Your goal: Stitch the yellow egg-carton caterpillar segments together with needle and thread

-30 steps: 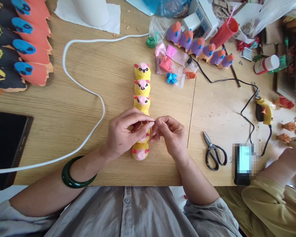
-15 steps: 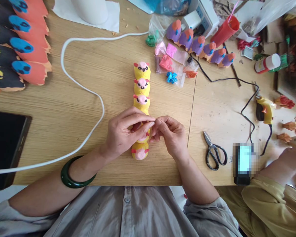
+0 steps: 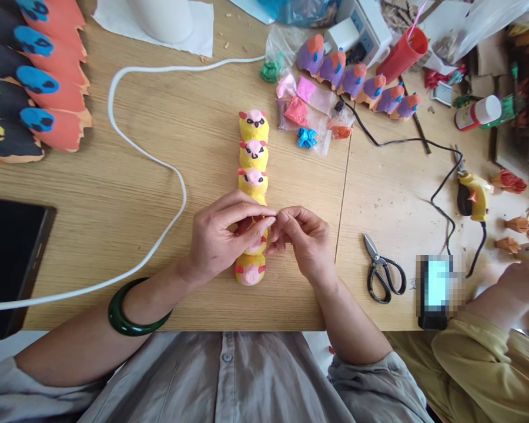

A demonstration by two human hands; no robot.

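A column of yellow clay animal figures (image 3: 253, 155) with pink faces and red ears lies in front of me; the upper ones have black eye marks. Over its lower half my left hand (image 3: 223, 232) is closed in a pinch, thumb against forefinger. My right hand (image 3: 304, 238) pinches too, its fingertips meeting those of the left. Whatever sits between the fingertips is too small to make out. Part of the column is hidden behind the hands. The lowest figure (image 3: 250, 271) shows a plain pink face.
Scissors (image 3: 381, 270) lie to the right, near a phone-like device (image 3: 436, 291) and yellow-handled pliers (image 3: 474, 194). Bags of coloured clay (image 3: 297, 111) and purple figures (image 3: 332, 67) stand behind. A white cable (image 3: 180, 176) crosses the left. A co-worker's arm (image 3: 498, 294) rests at right.
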